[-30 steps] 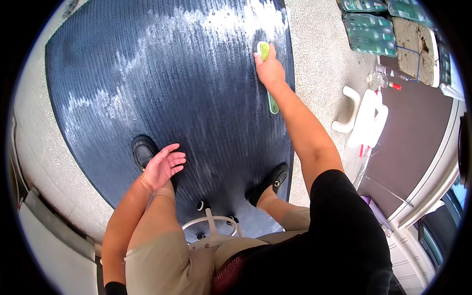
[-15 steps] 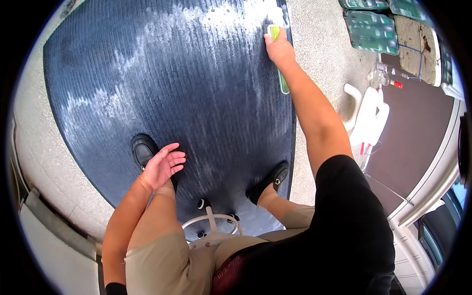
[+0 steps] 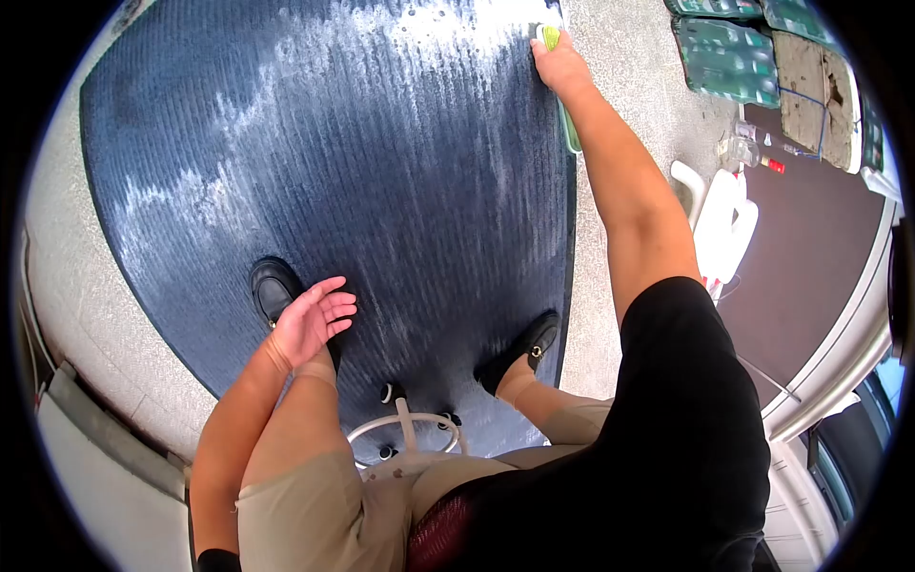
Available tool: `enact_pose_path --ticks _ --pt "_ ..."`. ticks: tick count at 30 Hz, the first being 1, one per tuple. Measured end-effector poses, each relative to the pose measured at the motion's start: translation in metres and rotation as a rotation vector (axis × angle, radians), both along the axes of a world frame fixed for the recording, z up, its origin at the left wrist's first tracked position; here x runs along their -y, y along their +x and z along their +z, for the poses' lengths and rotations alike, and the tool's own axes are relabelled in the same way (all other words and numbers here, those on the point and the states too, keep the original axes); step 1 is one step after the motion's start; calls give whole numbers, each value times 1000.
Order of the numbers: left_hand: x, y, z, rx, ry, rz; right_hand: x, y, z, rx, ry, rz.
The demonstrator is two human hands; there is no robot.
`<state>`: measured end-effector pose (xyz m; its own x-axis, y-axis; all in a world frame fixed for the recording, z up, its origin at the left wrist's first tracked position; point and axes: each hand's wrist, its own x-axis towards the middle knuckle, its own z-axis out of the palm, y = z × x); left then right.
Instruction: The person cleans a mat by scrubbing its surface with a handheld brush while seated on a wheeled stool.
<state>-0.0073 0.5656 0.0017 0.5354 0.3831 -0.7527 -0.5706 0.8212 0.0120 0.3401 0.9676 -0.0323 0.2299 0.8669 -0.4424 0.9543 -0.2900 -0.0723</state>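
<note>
A blue ribbed mat [image 3: 381, 181] with white foamy streaks lies under my feet. At its far right edge my right hand [image 3: 562, 67] is closed around a green and white scrub brush [image 3: 571, 133]. The brush's yellow-green part shows beyond my fingers and its long green end points back toward me; my hand hides its middle. My left hand [image 3: 310, 319] hangs in the air by my left knee, palm up, fingers apart, holding nothing. Below it stands my left black shoe [image 3: 274, 286] on the mat.
Under me is a wheeled stool [image 3: 405, 424]. White plastic jugs [image 3: 726, 224] stand on the right, near a clear bottle [image 3: 742, 151] with a red cap. Green bottle packs [image 3: 724, 62] and a worn block [image 3: 810, 95] are stacked at upper right. A pale panel [image 3: 110, 467] lies lower left.
My right hand has moved the brush farther away and slightly right, along the mat's right edge. My left hand has hardly moved and stays open.
</note>
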Motion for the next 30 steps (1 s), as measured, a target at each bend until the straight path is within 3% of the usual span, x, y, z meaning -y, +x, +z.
enact_pose_path --ticks 3,7,10,13,16,19,23,28,30 --pt "-5 0 -4 16 24 19 60 21 0 -24 70 69" --pt "1 -3 -2 46 2 22 187 69 16 -82 -60 56" --pt "-4 -1 5 22 13 30 158 61 16 48 -115 74" --pt "-2 0 -2 11 -3 9 57 37 -8 23 97 81" --pt "-5 2 0 -19 -11 5 -34 9 -19 33 78 18" --pt "-7 4 -1 -30 -9 18 -10 13 -17 -68 146 19" --pt "-10 4 -1 -48 -10 -13 127 70 -2 -103 95 141" --pt "-7 2 2 -36 -2 -6 328 153 25 -51 -202 82" --pt "-6 2 5 -28 18 14 353 161 21 -40 -205 59"
